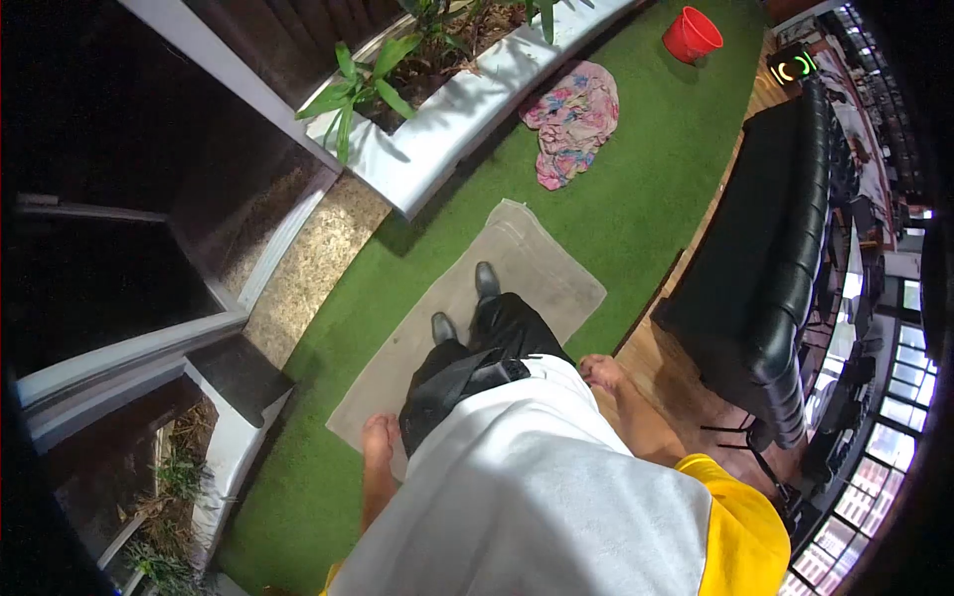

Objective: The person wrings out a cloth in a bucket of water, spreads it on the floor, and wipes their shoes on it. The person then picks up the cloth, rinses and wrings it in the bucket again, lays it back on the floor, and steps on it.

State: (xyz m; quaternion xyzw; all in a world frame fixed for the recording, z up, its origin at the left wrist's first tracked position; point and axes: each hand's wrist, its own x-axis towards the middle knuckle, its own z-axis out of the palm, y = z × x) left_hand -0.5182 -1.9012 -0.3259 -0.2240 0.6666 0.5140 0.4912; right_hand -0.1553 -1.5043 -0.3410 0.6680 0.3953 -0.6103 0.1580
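Note:
My left hand (380, 435) hangs low beside my black trousers (432, 392), over the edge of a beige-grey cloth mat (397, 348). Its fingers look loosely curled, with nothing visible in them. On the other side, my right hand (600, 372) is near my hip, fingers curled in and holding nothing that I can see. Both my dark shoes (486, 281) are on the mat, which lies on green artificial turf (636, 199). Ahead on the turf is a crumpled pink floral cloth (576, 119).
A red bucket (693, 36) stands at the far end of the turf. White-edged planters (397, 174) with green plants border the left. To the right are a wooden floor (681, 368) and a black padded sofa (755, 219). Glass panels (89, 268) rise at far left.

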